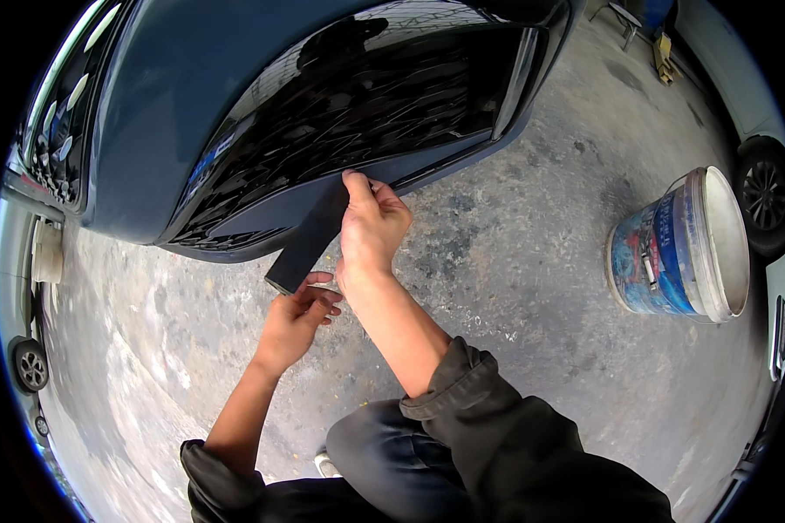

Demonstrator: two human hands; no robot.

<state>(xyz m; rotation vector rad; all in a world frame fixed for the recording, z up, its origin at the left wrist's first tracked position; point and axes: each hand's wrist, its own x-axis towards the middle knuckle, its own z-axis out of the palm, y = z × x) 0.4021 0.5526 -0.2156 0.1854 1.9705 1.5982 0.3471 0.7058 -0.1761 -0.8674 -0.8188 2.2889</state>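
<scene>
A long, flat black bar (312, 237) slants down from the lower edge of a dark blue-grey car bumper (270, 214). My right hand (373, 218) is closed on the bar's upper part, thumb at its top end close to the bumper; some of its fingers are hidden. Below the bar's lower end is my left hand (295, 324), its fingers loosely apart and holding nothing. Whether those fingertips touch the bar's underside, I cannot tell. Above the bar, the bumper surrounds a glossy black patterned grille (384, 109).
To the right, a used paint bucket (663, 248) stands on the stained concrete floor (532, 349). Another car's wheel (766, 196) is just beyond it. A yellow object (664, 59) lies at the far right near a metal stool (628, 22). More cars line the left edge.
</scene>
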